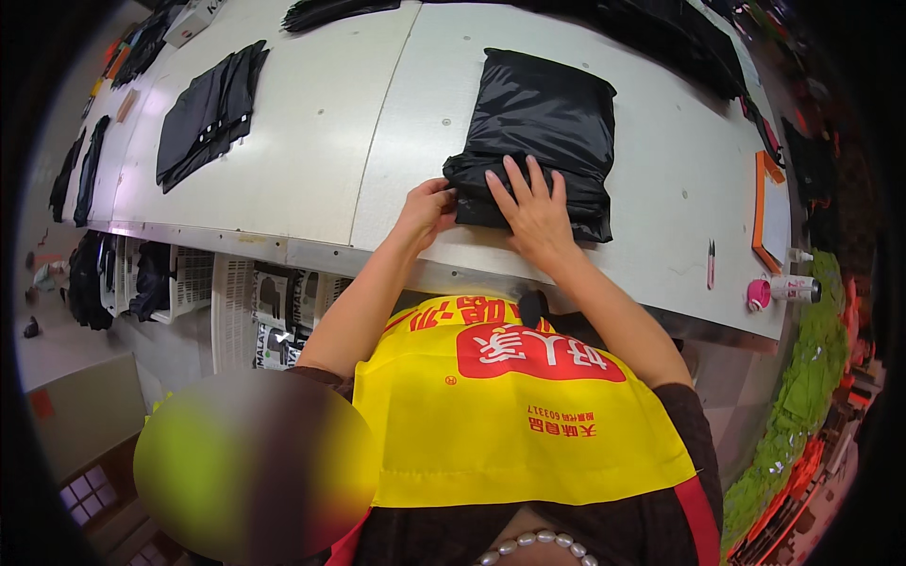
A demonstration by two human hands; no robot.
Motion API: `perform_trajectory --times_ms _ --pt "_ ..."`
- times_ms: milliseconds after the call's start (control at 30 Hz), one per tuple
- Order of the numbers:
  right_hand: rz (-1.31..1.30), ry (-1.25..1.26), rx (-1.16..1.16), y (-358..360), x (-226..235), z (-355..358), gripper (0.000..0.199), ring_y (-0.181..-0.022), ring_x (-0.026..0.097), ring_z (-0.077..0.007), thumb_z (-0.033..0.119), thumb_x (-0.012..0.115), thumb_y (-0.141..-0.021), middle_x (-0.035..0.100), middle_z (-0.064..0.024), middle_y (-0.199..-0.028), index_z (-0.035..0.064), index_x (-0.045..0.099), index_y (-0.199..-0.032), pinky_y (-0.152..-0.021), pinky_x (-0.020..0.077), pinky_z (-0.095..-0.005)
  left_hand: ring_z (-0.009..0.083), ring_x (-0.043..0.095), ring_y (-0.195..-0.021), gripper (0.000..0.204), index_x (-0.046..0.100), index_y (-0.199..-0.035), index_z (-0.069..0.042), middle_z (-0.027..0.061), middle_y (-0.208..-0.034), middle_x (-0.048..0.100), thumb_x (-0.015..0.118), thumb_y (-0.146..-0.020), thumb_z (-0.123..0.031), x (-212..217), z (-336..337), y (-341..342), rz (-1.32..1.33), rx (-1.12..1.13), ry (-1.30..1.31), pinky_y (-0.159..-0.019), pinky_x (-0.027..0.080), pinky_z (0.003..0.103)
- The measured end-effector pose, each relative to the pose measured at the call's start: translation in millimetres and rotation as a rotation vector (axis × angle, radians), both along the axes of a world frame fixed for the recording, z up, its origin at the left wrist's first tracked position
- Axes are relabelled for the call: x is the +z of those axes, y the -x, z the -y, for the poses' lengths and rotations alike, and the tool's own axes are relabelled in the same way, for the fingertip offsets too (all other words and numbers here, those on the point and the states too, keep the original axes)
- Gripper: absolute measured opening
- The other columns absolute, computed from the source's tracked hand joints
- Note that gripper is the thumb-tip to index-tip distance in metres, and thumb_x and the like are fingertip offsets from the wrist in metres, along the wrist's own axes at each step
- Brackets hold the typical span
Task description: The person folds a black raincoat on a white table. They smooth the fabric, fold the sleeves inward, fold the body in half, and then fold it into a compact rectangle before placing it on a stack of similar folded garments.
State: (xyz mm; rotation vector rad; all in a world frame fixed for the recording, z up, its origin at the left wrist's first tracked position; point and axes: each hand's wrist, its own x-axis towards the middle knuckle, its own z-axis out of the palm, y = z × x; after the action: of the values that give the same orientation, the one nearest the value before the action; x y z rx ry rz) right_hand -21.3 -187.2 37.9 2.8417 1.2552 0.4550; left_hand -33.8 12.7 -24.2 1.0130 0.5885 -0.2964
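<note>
A shiny black plastic bag (540, 104), puffed into a flat rectangular package, lies on the white table in front of me. Its near end is bunched and folded over in creases. My left hand (432, 209) is at the left corner of this folded end, with its fingers curled against the plastic. Flat on top of the fold rests my right hand (538, 212), its fingers spread and pointing away from me. What is inside the bag is hidden.
Folded black pieces (212, 113) lie on the table at the left. Toward the right edge are small snips (711, 264), an orange-edged box (769, 212) and a capped cylindrical container (793, 289). Dark items line the far edge. White crates (193, 274) stand below the table.
</note>
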Motion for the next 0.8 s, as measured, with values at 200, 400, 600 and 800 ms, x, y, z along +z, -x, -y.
perform_trajectory --times_ms 200,400,600,800 --pt "-0.200 -0.154 0.080 -25 18 3 0.094 -0.100 0.057 -0.0305 0.013 0.079 -0.057 0.052 -0.0134 -0.125 0.0093 0.031 -0.138 -0.083 0.0471 -0.0378 0.0140 0.060 -0.076 0.016 0.053 -0.104 -0.004 0.0032 -0.090 0.060 0.055 -0.089 -0.007 -1 -17 -3 0.111 -0.014 0.175 -0.063 0.053 0.028" --pt "-0.274 -0.248 0.042 -36 32 5 0.086 -0.095 0.060 -0.0305 0.013 0.077 -0.063 0.057 -0.0151 -0.116 0.0063 0.033 -0.136 -0.077 0.0512 -0.0375 0.0159 0.061 -0.076 0.023 0.051 -0.106 -0.009 0.0042 -0.087 0.060 0.060 -0.085 -0.012 15 20 -3 0.168 0.083 0.073 -0.066 0.055 0.032" --pt "-0.085 -0.264 -0.019 -42 37 -26 0.052 -0.068 0.061 -0.0258 0.025 0.078 -0.063 0.057 -0.0092 -0.077 0.0042 0.049 -0.101 -0.059 0.0508 -0.0362 0.0171 0.062 -0.067 0.019 0.052 -0.104 -0.010 0.0076 -0.079 0.062 0.052 -0.087 -0.017 -8 53 -25 -0.006 -0.160 -0.031 -0.057 0.051 0.031" --pt "0.039 -0.331 -0.072 -62 18 -41 0.037 -0.065 0.058 -0.0278 0.027 0.076 -0.066 0.053 -0.0095 -0.072 0.0073 0.048 -0.080 -0.055 0.0477 -0.0383 0.0181 0.051 -0.049 0.026 0.056 -0.072 -0.002 0.0087 -0.058 0.053 0.046 -0.087 -0.021 -1 37 -45 0.370 -0.402 -0.671 -0.047 0.040 0.032"
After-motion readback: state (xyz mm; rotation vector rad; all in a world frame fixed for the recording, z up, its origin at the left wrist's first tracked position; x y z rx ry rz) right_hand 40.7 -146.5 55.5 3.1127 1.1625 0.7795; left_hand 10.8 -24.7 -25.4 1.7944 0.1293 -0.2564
